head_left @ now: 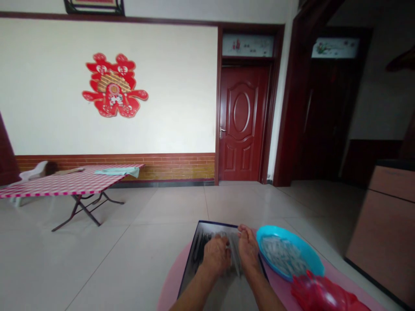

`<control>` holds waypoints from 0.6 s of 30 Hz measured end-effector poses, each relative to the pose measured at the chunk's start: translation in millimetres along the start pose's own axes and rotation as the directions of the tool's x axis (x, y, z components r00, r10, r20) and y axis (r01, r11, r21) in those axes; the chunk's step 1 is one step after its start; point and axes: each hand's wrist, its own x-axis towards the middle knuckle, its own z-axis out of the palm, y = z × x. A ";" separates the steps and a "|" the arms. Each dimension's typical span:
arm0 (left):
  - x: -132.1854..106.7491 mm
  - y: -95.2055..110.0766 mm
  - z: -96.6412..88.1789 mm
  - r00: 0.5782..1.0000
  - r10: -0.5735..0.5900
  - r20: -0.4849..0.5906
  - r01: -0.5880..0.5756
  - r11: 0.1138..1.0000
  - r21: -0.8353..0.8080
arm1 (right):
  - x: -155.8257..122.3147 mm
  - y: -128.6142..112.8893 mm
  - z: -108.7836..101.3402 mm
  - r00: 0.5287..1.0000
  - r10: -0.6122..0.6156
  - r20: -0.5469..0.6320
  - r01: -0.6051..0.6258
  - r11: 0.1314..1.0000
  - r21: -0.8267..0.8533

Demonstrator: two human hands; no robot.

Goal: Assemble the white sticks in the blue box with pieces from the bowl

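Both my hands are over a shallow dark-rimmed box (191, 264). My left hand (216, 255) is closed, its fingers curled at several thin greyish sticks (234, 254) that are blurred by motion. Along the other side of these sticks lies my right hand (248, 248), its fingers bent around their upper end. What kind of sticks they are cannot be made out. Dark, slender pieces (202, 242) lie in a row in the left part of the box, partly hidden by my left hand.
A blue basin (316, 260) with many small clear pieces (282, 252) stands right of the box. In front of it lies a red plastic bag (324, 293). All rest on a pink round surface (171, 280). A folding table (65, 183) with a checked cloth stands far left; a cabinet (382, 220) is at right.
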 end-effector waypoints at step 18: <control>-13.4 8.7 25.1 0.927 0.365 0.090 -0.374 0.918 0.130 | 3.1 5.2 1.7 1.000 -0.004 -0.005 0.004 1.000 -0.022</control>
